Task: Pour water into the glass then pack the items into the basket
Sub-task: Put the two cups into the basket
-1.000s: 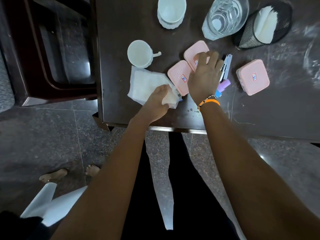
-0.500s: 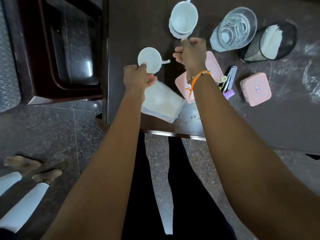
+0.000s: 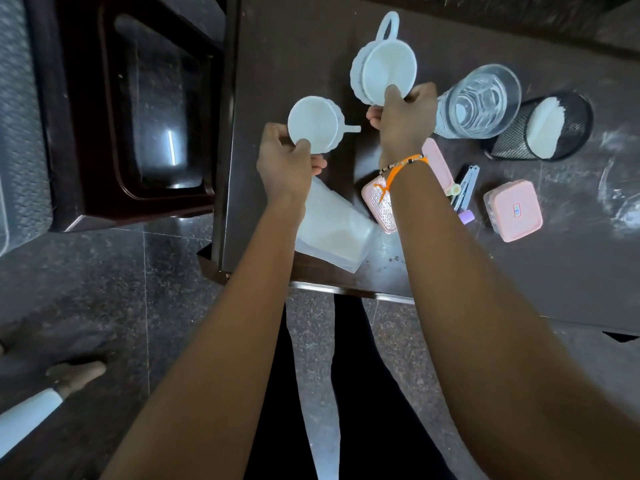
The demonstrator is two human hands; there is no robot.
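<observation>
My left hand (image 3: 285, 164) grips the near rim of a small white cup (image 3: 313, 123) near the table's left edge. My right hand (image 3: 403, 121) pinches the near rim of a second, larger white cup (image 3: 386, 69) farther back. A clear glass with water (image 3: 479, 100) stands just right of that hand. A black mesh basket (image 3: 550, 128) lies tipped on its side at the right, with white paper inside. Pink lidded boxes (image 3: 514, 211) (image 3: 375, 202) lie near my right wrist, partly hidden by it.
A white plastic packet (image 3: 332, 226) lies at the table's front edge under my left forearm. Nail clippers (image 3: 467, 187) and a small purple item (image 3: 465, 216) sit between the pink boxes. A dark wooden chair (image 3: 138, 109) stands left of the table. Another person's foot (image 3: 74, 375) is on the floor.
Both hands left the packet and pink boxes and moved back to the two white cups; each now holds a cup's rim. The view has shifted closer.
</observation>
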